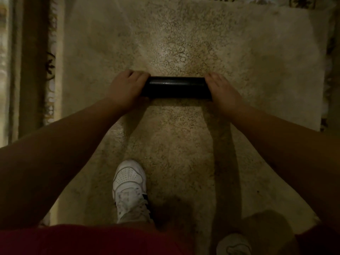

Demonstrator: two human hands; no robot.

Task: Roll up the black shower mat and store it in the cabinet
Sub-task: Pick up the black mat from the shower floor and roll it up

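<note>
Both hands cover the ends of the rolled black mat (175, 87).

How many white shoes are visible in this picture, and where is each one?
2. One white shoe is fully visible on the floor, below the rolled black mat. The second shoe sits at the bottom edge on the right, partly cut off and in shadow.

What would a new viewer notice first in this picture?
First, the black shower mat, already rolled into a tube, lying across the speckled floor at the centre. The left hand and the right hand each hold one end. Nearer the viewer, a white shoe stands on the floor.
</note>
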